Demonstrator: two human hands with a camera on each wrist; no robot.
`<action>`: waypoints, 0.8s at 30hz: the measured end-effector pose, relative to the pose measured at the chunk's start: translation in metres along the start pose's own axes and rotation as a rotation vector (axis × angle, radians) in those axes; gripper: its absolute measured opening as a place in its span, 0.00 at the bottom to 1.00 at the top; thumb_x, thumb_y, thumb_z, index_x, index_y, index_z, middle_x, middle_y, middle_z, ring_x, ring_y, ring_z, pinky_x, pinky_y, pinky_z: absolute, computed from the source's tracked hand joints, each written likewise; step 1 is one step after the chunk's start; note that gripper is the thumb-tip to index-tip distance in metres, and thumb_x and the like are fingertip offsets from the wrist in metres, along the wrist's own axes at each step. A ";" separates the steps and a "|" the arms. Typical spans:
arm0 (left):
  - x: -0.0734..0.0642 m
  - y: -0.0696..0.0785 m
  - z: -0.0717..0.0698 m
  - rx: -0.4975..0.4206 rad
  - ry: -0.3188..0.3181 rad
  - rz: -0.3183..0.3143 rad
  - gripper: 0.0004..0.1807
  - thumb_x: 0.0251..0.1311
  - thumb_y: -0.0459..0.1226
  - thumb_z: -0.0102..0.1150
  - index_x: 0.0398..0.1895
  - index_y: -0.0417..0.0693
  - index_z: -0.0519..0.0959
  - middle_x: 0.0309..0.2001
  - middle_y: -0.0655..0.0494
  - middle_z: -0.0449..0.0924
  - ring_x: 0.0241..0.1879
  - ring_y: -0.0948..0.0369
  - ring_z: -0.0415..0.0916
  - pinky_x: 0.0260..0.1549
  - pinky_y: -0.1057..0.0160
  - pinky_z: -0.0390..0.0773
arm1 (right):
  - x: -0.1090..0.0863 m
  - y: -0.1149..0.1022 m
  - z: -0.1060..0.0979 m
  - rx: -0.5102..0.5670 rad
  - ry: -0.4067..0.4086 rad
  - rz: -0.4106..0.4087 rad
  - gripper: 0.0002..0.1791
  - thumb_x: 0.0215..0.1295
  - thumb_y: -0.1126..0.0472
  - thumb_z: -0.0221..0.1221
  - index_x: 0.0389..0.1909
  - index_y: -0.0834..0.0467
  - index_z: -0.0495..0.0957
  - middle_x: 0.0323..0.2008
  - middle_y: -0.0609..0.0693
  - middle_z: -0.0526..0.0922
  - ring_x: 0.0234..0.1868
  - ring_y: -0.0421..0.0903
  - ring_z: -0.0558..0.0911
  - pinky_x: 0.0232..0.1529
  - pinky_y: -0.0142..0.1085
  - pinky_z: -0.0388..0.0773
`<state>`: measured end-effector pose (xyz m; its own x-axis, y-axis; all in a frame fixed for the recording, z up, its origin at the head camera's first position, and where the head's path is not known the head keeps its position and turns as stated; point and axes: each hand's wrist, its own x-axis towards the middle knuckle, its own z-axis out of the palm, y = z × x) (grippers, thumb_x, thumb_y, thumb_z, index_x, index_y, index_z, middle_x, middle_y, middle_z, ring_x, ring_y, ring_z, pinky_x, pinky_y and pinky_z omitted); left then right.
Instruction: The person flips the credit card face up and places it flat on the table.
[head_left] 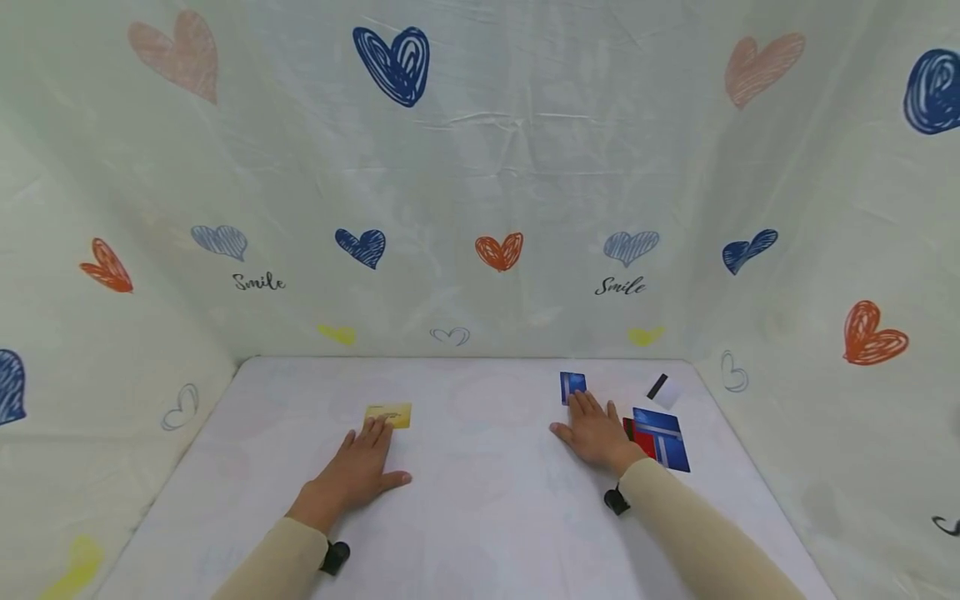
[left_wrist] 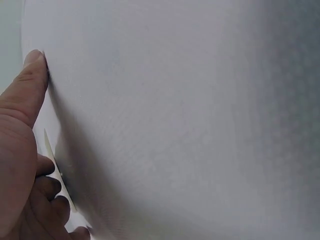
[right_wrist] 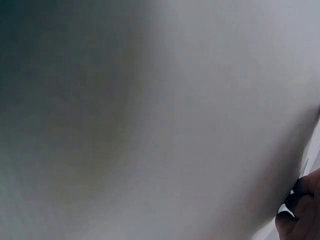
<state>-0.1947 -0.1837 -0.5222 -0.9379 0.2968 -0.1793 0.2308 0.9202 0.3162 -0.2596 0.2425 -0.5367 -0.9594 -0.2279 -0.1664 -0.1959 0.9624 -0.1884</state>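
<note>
From my remote seat I look down through the head view on two hands laid forward over a white table [head_left: 480, 508]. On my left hand [head_left: 351, 477] the grip is released: the fingers are straight and rest on a yellow card [head_left: 402, 415], covering its near left part, while the thumb points off to the side. The left wrist view gives me that thumb along the tabletop and the thin, pale edge of the card beside the fingers.

On my right hand [head_left: 596, 435] the grip is released too, fingers stretched out, their tips on the near end of a small blue card [head_left: 572, 381]. My right wrist view is mostly blur, with only a few dark fingertips at its lower right, so I read this hand from the head view.

Just beside the right hand I see a red card [head_left: 639, 442], with a larger blue card [head_left: 670, 427] overlapping it. Beyond these, nearer the far right corner, lies a white card with a black stripe [head_left: 657, 387]. The yellow card sits well apart from this group. Behind the table hangs a pale sheet [head_left: 450, 167] printed with hearts.
</note>
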 end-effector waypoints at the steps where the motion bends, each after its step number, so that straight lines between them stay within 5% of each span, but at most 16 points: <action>1: 0.000 0.000 0.000 0.001 0.004 -0.001 0.54 0.69 0.58 0.64 0.80 0.26 0.55 0.81 0.28 0.51 0.82 0.35 0.47 0.78 0.31 0.48 | -0.001 -0.002 0.001 -0.005 -0.004 -0.009 0.46 0.81 0.37 0.48 0.82 0.68 0.53 0.83 0.67 0.52 0.84 0.67 0.50 0.79 0.70 0.40; 9: 0.006 0.010 0.008 -0.026 0.055 0.065 0.51 0.72 0.58 0.61 0.79 0.28 0.58 0.81 0.30 0.53 0.82 0.37 0.48 0.78 0.32 0.48 | -0.015 -0.032 0.002 -0.026 -0.023 -0.114 0.45 0.81 0.37 0.50 0.82 0.66 0.55 0.83 0.63 0.55 0.84 0.62 0.53 0.80 0.68 0.44; 24: 0.023 0.075 0.023 0.053 -0.025 0.177 0.44 0.75 0.60 0.54 0.82 0.41 0.61 0.84 0.44 0.55 0.84 0.47 0.50 0.81 0.41 0.51 | -0.041 -0.096 0.023 -0.153 -0.068 -0.363 0.45 0.79 0.32 0.47 0.83 0.58 0.56 0.84 0.53 0.56 0.85 0.53 0.55 0.82 0.60 0.51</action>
<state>-0.1930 -0.1020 -0.5237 -0.8750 0.4608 -0.1482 0.4055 0.8650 0.2954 -0.1964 0.1560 -0.5344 -0.8078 -0.5612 -0.1805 -0.5523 0.8275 -0.1013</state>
